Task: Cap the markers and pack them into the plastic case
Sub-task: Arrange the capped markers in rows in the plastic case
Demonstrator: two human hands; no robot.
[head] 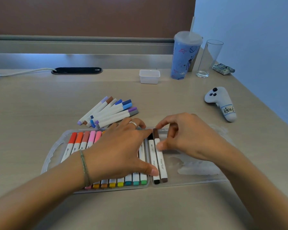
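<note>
Brown marker (160,156) pinched by right hand (188,138) fingers (161,145) | left hand (121,146) flat on packed markers (83,141)

1. The open case (55,151) lies on the desk (40,100) right before me, a row of markers (80,143) in its left half.
2. My left hand (121,150) rests on that row; my right hand (186,138) holds a marker (161,163) in the right half.
3. Loose markers (108,112) lie behind the case.
4. A tub (149,76), cup (184,58) and glass (208,58) stand far right at the back.
</note>
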